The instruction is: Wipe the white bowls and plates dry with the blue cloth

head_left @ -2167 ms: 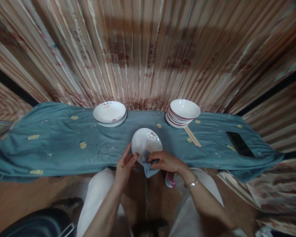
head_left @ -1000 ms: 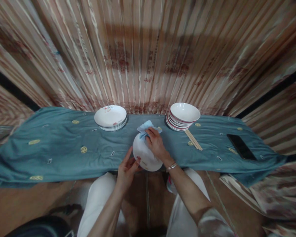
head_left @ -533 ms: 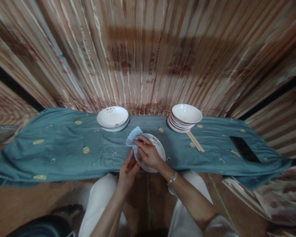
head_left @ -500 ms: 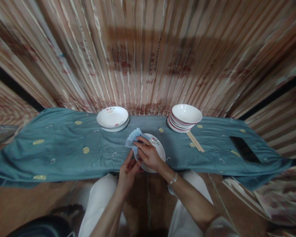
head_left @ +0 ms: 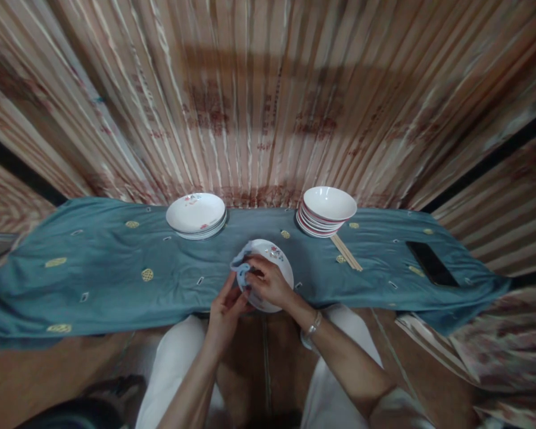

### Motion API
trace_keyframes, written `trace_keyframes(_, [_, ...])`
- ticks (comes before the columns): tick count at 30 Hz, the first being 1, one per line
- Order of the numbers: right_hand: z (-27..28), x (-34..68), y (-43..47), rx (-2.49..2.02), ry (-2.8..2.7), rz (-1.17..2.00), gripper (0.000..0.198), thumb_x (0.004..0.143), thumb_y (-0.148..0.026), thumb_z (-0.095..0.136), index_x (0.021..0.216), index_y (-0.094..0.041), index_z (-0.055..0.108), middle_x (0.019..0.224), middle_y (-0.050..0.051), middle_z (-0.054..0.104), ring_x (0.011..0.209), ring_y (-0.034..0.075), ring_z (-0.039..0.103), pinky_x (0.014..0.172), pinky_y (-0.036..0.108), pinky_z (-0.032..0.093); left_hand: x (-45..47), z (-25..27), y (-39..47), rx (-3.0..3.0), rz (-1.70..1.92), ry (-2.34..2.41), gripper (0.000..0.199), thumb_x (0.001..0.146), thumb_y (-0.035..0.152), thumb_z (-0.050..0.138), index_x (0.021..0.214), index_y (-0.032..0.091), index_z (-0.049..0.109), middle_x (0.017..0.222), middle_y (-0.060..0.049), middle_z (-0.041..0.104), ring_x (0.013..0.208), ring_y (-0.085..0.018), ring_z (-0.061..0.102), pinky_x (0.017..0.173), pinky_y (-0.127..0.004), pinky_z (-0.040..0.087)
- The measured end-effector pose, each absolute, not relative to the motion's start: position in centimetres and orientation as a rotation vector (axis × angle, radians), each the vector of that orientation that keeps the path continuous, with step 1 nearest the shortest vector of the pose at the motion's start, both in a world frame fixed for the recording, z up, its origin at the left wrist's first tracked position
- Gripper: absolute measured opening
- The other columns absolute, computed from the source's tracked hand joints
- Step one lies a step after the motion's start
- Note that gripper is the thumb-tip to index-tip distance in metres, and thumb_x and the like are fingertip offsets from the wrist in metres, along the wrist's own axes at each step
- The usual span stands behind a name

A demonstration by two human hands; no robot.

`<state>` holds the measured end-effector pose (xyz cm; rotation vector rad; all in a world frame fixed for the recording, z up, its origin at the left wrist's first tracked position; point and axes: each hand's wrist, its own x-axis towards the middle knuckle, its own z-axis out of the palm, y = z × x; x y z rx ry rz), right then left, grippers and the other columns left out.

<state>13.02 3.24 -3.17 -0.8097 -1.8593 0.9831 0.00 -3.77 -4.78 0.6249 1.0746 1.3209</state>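
Note:
A white plate with a floral pattern (head_left: 280,269) is tilted at the front edge of the cloth-covered table. My left hand (head_left: 226,310) grips its left rim, thumb on the near side and fingers partly hidden. Bunched over that same rim is a light blue cloth (head_left: 241,262). My right hand (head_left: 270,283) is closed on the cloth and presses it against the plate's left side. A bracelet circles my right wrist.
A stack of floral plates (head_left: 196,213) stands at the back left. Stacked bowls (head_left: 329,204) stand at the back right, with chopsticks (head_left: 346,252) beside them. A black phone (head_left: 431,263) lies farther right. Behind the teal tablecloth (head_left: 107,262) hangs a striped curtain (head_left: 245,107).
The cloth has bunched and folded lower along the plate's left rim as my right hand's fingers curled in. The whole view has shifted slightly.

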Motion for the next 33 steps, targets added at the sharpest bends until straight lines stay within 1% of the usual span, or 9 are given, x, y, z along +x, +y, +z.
trace_keyframes(5, [-3.4, 13.3, 5.6, -0.940, -1.961, 0.654, 0.014, 0.087, -0.017, 0.053, 0.094, -0.017, 0.065, 0.105, 0.008, 0.062, 0.102, 0.019, 0.057, 0.095, 0.032, 0.045, 0.1, -4.3, -3.7, 0.655, 1.304, 1.078, 0.096, 0.056, 0.038, 0.084, 0.141, 0.019, 0.043, 0.101, -0.011, 0.073, 0.082, -0.023, 0.070, 0.067, -0.033, 0.059])
trace_keyframes(10, [-4.8, 14.9, 6.9, -1.096, -2.112, 0.364, 0.022, 0.090, -0.017, 0.049, 0.105, -0.018, 0.064, 0.115, 0.009, 0.060, 0.110, 0.020, 0.053, 0.102, 0.035, 0.041, 0.1, -4.0, -3.6, 0.634, 1.296, 1.087, 0.101, 0.054, 0.038, 0.085, 0.142, 0.016, 0.041, 0.096, -0.010, 0.074, 0.080, -0.024, 0.070, 0.065, -0.034, 0.059])
trace_keyframes(13, [-5.3, 16.3, 6.6, -1.192, -2.198, 0.252, 0.026, 0.089, -0.013, 0.046, 0.109, -0.018, 0.063, 0.119, 0.010, 0.059, 0.112, 0.021, 0.052, 0.103, 0.037, 0.041, 0.1, -3.9, -3.7, 0.633, 1.306, 1.086, 0.100, 0.054, 0.037, 0.085, 0.141, 0.017, 0.042, 0.095, -0.009, 0.074, 0.079, -0.023, 0.069, 0.065, -0.033, 0.059])
trace_keyframes(17, [-5.0, 18.0, 5.3, -1.398, -2.345, 0.191, 0.026, 0.088, -0.009, 0.045, 0.105, -0.014, 0.063, 0.117, 0.013, 0.060, 0.108, 0.023, 0.053, 0.100, 0.037, 0.042, 0.1, -3.9, -3.8, 0.634, 1.310, 1.081, 0.098, 0.055, 0.036, 0.085, 0.141, 0.018, 0.042, 0.097, -0.009, 0.074, 0.079, -0.022, 0.069, 0.065, -0.032, 0.059])
trace_keyframes(20, [-4.6, 18.8, 4.1, -1.545, -2.427, 0.232, 0.023, 0.085, -0.007, 0.047, 0.100, -0.012, 0.063, 0.111, 0.014, 0.063, 0.105, 0.023, 0.055, 0.095, 0.035, 0.043, 0.1, -4.0, -3.7, 0.631, 1.312, 1.091, 0.099, 0.054, 0.037, 0.085, 0.141, 0.017, 0.043, 0.099, -0.010, 0.074, 0.078, -0.021, 0.069, 0.063, -0.031, 0.059])
trace_keyframes(24, [-4.1, 19.7, 2.8, -1.583, -2.525, 0.414, 0.019, 0.082, -0.011, 0.051, 0.095, -0.013, 0.064, 0.100, 0.011, 0.066, 0.098, 0.021, 0.059, 0.085, 0.030, 0.043, 0.1, -4.1, -3.6, 0.626, 1.310, 1.110, 0.102, 0.054, 0.037, 0.085, 0.142, 0.015, 0.040, 0.099, -0.011, 0.074, 0.080, -0.023, 0.069, 0.063, -0.031, 0.059])
trace_keyframes(29, [-3.4, 19.9, 1.8, -1.431, -2.581, 0.710, 0.012, 0.078, -0.018, 0.057, 0.084, -0.017, 0.068, 0.085, 0.003, 0.068, 0.078, 0.016, 0.059, 0.068, 0.024, 0.038, 0.0, -4.2, -3.6, 0.641, 1.281, 1.108, 0.102, 0.056, 0.039, 0.084, 0.143, 0.015, 0.038, 0.100, -0.013, 0.073, 0.084, -0.025, 0.070, 0.065, -0.033, 0.059])
trace_keyframes(33, [-2.8, 19.0, 1.2, -1.266, -2.482, 0.995, 0.012, 0.075, -0.015, 0.060, 0.082, -0.016, 0.069, 0.076, -0.001, 0.065, 0.066, 0.012, 0.054, 0.060, 0.021, 0.033, -0.1, -4.4, -3.6, 0.668, 1.294, 1.129, 0.098, 0.058, 0.039, 0.083, 0.143, 0.016, 0.039, 0.098, -0.011, 0.074, 0.083, -0.024, 0.069, 0.064, -0.031, 0.058])
